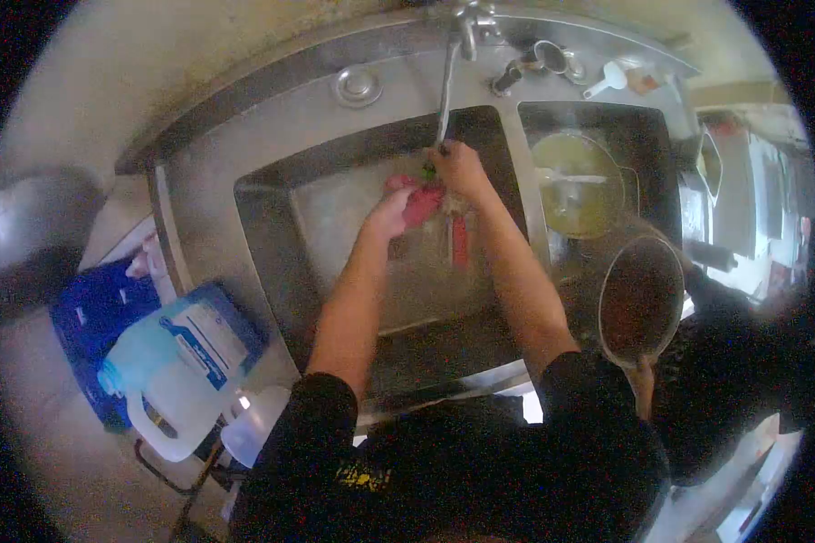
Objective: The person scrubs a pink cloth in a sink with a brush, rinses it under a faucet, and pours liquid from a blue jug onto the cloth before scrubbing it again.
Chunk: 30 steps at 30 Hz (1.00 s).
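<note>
My left hand point(391, 214) is closed on a red cloth-like item point(420, 206) above the large left basin of a steel sink point(335, 281). My right hand point(457, 167) is closed beside it, under the faucet point(467, 32), where a stream comes down. A small green thing point(429, 170) shows between the hands; its shape is too small to tell. What the right fingers hold is hidden. Below the right hand, a red strip-like object point(461, 240) lies in the basin.
The right basin holds a round pot point(575, 185) with yellowish contents. A large pan point(641, 299) is at the right, near another person's dark sleeve. A drain strainer point(359, 86) and white scoop point(608, 79) sit on the ledge. A plastic jug point(177, 385) stands left.
</note>
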Each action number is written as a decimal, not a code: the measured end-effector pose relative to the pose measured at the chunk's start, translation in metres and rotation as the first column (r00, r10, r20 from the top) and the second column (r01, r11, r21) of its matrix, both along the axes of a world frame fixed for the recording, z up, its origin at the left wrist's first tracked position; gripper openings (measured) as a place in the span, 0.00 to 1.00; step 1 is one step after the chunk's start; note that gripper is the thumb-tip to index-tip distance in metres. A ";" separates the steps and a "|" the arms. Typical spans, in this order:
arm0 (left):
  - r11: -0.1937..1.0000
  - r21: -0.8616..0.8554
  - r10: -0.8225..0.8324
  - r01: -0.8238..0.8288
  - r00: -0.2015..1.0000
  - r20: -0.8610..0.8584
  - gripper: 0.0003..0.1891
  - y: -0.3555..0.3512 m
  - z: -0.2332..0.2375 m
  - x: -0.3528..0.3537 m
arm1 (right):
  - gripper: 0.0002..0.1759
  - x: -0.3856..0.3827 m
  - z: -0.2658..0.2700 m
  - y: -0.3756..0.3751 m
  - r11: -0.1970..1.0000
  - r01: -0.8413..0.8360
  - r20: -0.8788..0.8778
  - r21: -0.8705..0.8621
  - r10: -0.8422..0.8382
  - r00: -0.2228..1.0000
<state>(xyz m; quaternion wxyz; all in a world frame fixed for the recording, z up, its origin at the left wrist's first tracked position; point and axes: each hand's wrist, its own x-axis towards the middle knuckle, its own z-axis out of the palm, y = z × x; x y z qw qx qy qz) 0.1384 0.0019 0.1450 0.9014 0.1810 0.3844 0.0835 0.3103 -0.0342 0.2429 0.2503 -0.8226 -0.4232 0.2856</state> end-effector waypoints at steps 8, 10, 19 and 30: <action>0.971 -0.161 0.181 -0.178 0.984 -0.001 0.20 -0.006 -0.006 -0.001 | 0.24 -0.012 -0.007 0.020 0.991 -0.132 -0.015 0.003 0.132 0.991; 0.960 -0.150 0.226 -0.236 0.971 -0.082 0.20 0.000 0.002 -0.001 | 0.24 -0.010 0.007 0.026 0.972 -0.227 0.036 -0.068 0.230 0.973; 0.997 -0.024 0.069 -0.066 0.985 0.155 0.24 0.003 0.024 -0.027 | 0.25 -0.022 0.029 0.021 0.966 -0.257 -0.046 -0.029 0.255 0.966; 0.987 0.158 -0.008 -0.011 0.992 0.124 0.25 -0.005 -0.001 -0.021 | 0.26 -0.024 -0.012 0.023 0.993 -0.116 -0.012 -0.012 0.116 0.993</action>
